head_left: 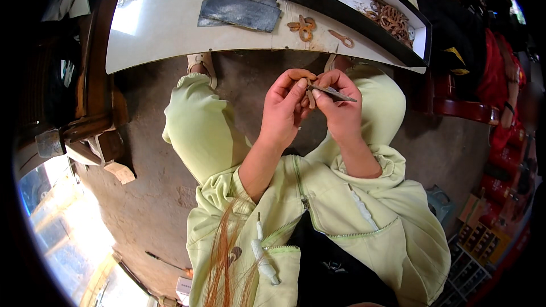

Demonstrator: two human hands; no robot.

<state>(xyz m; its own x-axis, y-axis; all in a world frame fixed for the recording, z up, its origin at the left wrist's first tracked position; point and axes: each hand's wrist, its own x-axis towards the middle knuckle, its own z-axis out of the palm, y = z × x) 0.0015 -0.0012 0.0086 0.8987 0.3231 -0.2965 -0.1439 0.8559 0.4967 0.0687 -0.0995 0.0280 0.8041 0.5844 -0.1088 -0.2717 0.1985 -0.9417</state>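
Both my hands are raised together over my lap, just in front of the table's near edge. My left hand (287, 101) is closed, its thumb and fingers pinching a small brown wooden piece (311, 98). In my right hand (341, 102) a thin dark grey strip (340, 94), which looks like folded sandpaper, is gripped between thumb and fingers. The strip's inner end meets the wooden piece; fingers hide much of the contact. On the table, several similar brown ring-ended pieces (306, 29) lie in a small pile, with a single one (341, 38) to their right.
Dark grey flat sheets (242, 12) lie overlapped on the pale table (153, 45). A long black-rimmed box (424, 40) with many brown pieces (392, 21) stands at the table's right. Wooden furniture (94, 96) is at the left, a dark red wooden seat (463, 108) at the right.
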